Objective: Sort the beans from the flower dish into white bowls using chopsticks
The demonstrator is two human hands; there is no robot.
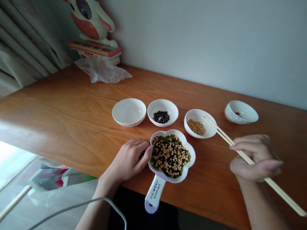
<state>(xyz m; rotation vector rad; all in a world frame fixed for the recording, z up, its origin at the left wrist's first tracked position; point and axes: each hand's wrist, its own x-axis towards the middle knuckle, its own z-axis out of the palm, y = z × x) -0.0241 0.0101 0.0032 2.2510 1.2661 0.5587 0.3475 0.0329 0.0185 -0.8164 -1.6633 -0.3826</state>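
Note:
My right hand (257, 157) is closed around a pair of wooden chopsticks (236, 148). Their tips reach over a small white bowl (209, 133) holding yellow soybeans (196, 127); whether a bean sits between the tips is too small to tell. On the table, my left hand (132, 158) grips the left rim of a flower-shaped dish (191, 153), thumb against the edge and fingers bent. Mixed green, black and yellow beans (170, 156) fill this dish, and its labelled handle (155, 192) juts past the table's front edge.
A white bowl (129, 110) shows no contents, and beside it another bowl (174, 113) holds black beans (161, 117). Farther right, a patterned bowl (249, 115) contains a few reddish bits. A plastic bag (102, 71) and a cow toy (93, 25) stand at the back left. A cable (90, 200) crosses below.

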